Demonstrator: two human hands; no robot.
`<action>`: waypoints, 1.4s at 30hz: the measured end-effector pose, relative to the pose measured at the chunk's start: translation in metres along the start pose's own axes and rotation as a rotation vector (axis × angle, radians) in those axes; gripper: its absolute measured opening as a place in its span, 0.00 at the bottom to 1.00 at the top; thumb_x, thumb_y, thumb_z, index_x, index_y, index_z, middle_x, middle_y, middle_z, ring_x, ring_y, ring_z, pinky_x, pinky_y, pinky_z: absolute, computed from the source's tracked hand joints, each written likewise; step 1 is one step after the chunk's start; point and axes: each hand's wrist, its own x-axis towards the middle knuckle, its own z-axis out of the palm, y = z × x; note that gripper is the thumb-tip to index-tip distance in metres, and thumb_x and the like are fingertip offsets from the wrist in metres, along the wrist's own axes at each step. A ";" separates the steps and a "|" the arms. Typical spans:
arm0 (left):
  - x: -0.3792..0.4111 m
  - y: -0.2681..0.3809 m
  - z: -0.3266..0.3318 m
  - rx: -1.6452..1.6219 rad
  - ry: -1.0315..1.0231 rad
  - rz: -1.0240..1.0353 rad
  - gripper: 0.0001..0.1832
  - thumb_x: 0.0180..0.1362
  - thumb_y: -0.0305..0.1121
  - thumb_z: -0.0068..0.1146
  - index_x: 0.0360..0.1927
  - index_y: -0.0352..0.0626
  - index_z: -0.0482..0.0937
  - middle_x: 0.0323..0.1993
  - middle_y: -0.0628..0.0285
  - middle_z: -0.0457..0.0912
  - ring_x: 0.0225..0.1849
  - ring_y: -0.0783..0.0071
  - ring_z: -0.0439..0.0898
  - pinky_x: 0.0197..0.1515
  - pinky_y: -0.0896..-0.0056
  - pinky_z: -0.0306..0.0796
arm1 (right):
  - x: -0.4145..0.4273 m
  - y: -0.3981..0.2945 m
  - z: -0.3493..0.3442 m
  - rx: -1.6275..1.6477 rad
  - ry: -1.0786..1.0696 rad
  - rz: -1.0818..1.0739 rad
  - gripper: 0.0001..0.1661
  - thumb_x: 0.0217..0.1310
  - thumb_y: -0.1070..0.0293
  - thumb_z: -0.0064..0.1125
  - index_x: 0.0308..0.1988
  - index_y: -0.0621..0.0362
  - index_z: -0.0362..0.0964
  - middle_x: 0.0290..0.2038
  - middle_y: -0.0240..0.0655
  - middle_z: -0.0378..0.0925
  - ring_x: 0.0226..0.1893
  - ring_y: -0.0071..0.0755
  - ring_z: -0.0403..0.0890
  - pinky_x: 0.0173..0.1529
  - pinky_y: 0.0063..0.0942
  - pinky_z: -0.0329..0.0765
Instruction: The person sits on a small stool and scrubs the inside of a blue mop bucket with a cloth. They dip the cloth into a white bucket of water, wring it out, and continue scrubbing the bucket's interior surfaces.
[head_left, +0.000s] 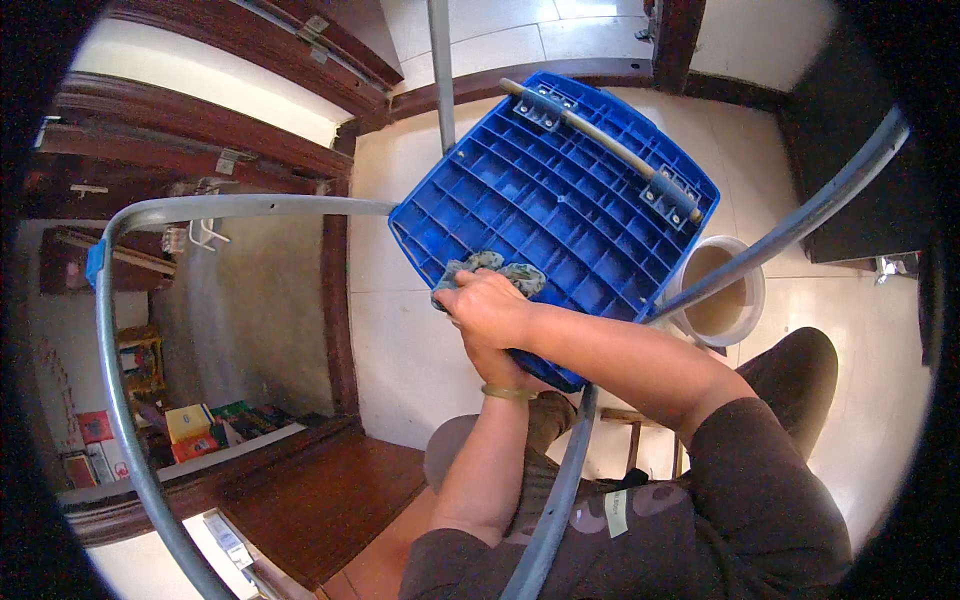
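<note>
A blue plastic seat (562, 202), its ribbed underside showing, is before me with curved metal tube legs (442, 82) around it. A metal rod (607, 142) runs through two brackets at its far edge. My right hand (491, 307) presses a patterned cloth (517, 276) against the seat's near left edge. Just below it, partly covered by my right hand and forearm, is my left hand (495, 367), with a bangle at the wrist. Its fingers are mostly hidden, so what it grips cannot be told.
A clear plastic bucket of murky water (716, 292) stands on the tiled floor right of the seat. Dark wooden door frames (337, 300) rise at the left, beside shelves with boxes (187, 424). A dark cabinet (847, 150) stands at the right. Part of a wooden stool (634, 442) shows beneath me.
</note>
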 end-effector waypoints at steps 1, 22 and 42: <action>0.001 0.002 0.002 -0.060 -0.004 -0.020 0.21 0.73 0.45 0.35 0.60 0.43 0.66 0.56 0.58 0.72 0.57 0.65 0.71 0.61 0.62 0.65 | 0.002 0.001 -0.002 0.003 -0.013 -0.019 0.18 0.45 0.69 0.61 0.41 0.61 0.75 0.31 0.47 0.81 0.40 0.51 0.81 0.44 0.45 0.77; 0.000 -0.005 0.006 0.038 0.239 -0.049 0.31 0.73 0.50 0.33 0.62 0.30 0.66 0.62 0.53 0.69 0.62 0.65 0.66 0.68 0.67 0.55 | 0.197 -0.100 -0.125 0.231 0.684 -0.232 0.24 0.54 0.59 0.66 0.49 0.56 0.72 0.40 0.41 0.79 0.45 0.48 0.78 0.46 0.42 0.76; -0.007 0.030 0.028 -0.591 -0.078 -0.390 0.32 0.68 0.59 0.35 0.62 0.46 0.69 0.59 0.59 0.75 0.59 0.56 0.74 0.63 0.51 0.65 | 0.213 0.028 -0.033 -0.117 0.139 -0.111 0.21 0.49 0.50 0.68 0.35 0.54 0.79 0.37 0.38 0.81 0.45 0.46 0.80 0.46 0.43 0.78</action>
